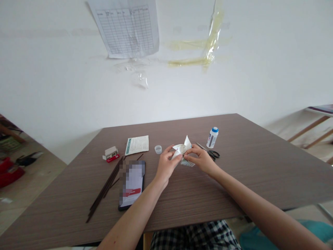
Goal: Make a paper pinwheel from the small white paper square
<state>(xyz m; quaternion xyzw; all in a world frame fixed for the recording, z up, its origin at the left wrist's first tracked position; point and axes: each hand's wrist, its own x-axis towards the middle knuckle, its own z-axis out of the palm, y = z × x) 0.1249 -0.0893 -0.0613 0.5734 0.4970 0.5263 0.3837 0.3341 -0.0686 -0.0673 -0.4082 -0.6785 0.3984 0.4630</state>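
left hand (166, 165), right hand (201, 159) pinching folded white paper (182, 150) | fingers narrow, gripping it | dark sticks (104, 185), scissors (211, 153) lying untouched

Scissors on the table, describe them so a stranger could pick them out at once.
On the brown wood-grain table, find the person's right hand. Just beyond it lie the scissors, flat, with black handles and metal blades pointing toward the hand. They sit right beside an upright white bottle with a blue cap.

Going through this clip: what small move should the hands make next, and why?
Probably the left hand should press the folded white paper flat while the right hand pinches it, since both hands hold it and its top stands up in a peak.
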